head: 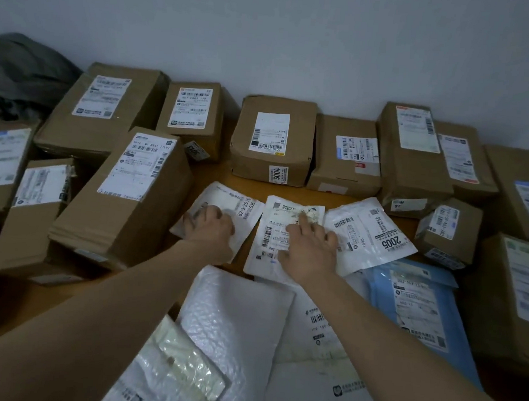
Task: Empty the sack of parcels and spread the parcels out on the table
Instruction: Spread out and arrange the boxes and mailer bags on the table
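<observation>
Brown cardboard boxes point(273, 138) line the back of the wooden table point(219, 173), against the grey wall point(299, 46). Before them, three flat white plastic mailers side by side: left mailer point(226, 197), middle mailer point(287, 209), right mailer point(374, 230). Nearer: white bubble mailer point(236, 320); blue plastic mailer point(421, 305) to its right.

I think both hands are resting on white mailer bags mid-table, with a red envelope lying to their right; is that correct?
Not quite: the head view shows that envelope is blue, not red. The left hand and right hand do rest on white mailer bags.
</observation>
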